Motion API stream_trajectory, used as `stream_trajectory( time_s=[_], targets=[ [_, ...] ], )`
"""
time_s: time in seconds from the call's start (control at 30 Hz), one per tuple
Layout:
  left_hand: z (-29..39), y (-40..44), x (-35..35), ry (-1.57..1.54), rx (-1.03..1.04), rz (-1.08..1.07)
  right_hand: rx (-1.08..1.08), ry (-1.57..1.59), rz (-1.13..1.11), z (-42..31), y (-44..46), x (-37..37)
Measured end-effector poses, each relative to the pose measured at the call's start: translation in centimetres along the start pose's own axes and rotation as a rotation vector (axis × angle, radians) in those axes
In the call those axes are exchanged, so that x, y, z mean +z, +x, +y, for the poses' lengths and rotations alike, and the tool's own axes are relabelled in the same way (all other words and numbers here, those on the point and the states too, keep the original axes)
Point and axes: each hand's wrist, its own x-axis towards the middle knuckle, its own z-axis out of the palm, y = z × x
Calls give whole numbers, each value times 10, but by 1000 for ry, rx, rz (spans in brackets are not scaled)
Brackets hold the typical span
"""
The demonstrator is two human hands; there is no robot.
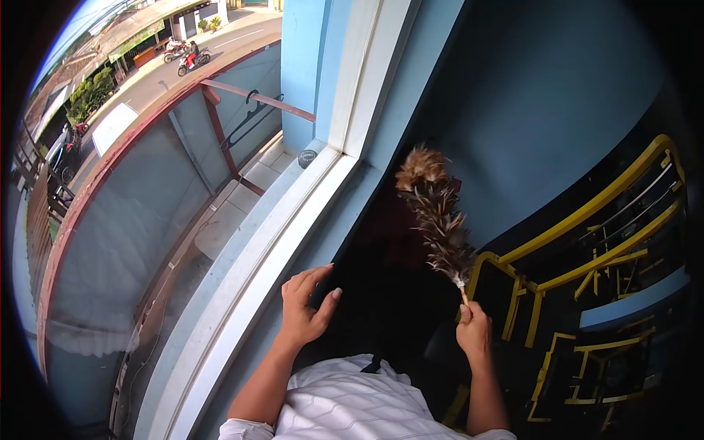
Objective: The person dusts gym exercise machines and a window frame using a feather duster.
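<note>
My right hand (475, 330) is closed round the thin handle of a feather duster (440, 220). The duster points up and away from me, with dark brown feathers along its length and a lighter tan tuft at the far end. My left hand (306, 304) is held at the blue inner ledge (304, 253) of the window, thumb and fingers apart, holding nothing. Whether its fingertips touch the ledge I cannot tell. Left of that hand runs the white window frame (257, 271).
Yellow metal frames (579, 216) stand at the right near a blue wall (557, 110). Outside the window are a red-brown railing (213, 110), a dark hanger (253, 117) and a small round dark object (306, 158) on the outer sill. Motorcycles (193, 62) with riders are on the road.
</note>
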Motion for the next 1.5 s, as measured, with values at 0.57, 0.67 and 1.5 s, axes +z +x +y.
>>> stream_trajectory(
  time_s=[0.57, 0.67, 1.5],
  targets=[
    [9, -10, -1, 3, 31, 25, -96, -324, -15, -45, 51, -1],
    [10, -12, -7, 35, 53, 56, -32, -385, 16, -51, 23, -55],
    [7, -19, 31, -39, 5, 1, -313, -927, 56, -111, 55, -139]
  ],
)
